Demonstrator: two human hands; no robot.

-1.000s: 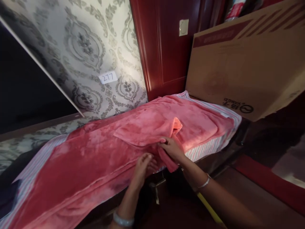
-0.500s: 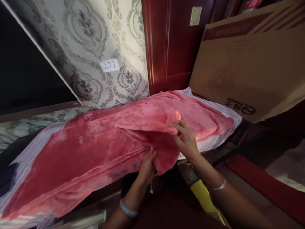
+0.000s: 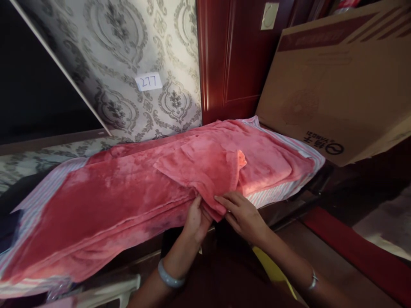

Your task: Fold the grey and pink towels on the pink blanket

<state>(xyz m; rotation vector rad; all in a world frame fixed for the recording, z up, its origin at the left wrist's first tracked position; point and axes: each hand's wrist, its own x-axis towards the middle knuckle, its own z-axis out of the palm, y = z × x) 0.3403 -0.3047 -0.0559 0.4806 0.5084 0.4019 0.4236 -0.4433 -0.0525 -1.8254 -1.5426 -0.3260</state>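
Observation:
A pink fleece cloth (image 3: pixel 208 171) lies bunched and partly folded on a larger pink plush blanket (image 3: pixel 105 205) with a striped border. My left hand (image 3: pixel 196 220) is closed on the cloth's near edge, thumb on top, its fingers partly hidden underneath. Just right of it, my right hand (image 3: pixel 242 211) pinches the folded-down corner of the same cloth. The far right edge of the cloth catches a bright orange patch of light. Where cloth and blanket meet at the left is hard to make out.
A large cardboard box (image 3: pixel 324 85) leans at the back right beside a dark red door (image 3: pixel 218 60). A dark screen (image 3: pixel 41 81) stands at the left. A paper marked 277 (image 3: pixel 148 81) is on the patterned wall. A white plastic piece (image 3: pixel 122 291) shows at bottom left.
My right hand has come down and toward me, bringing the raised cloth flap over to the near edge beside my left hand. My left hand has shifted slightly left.

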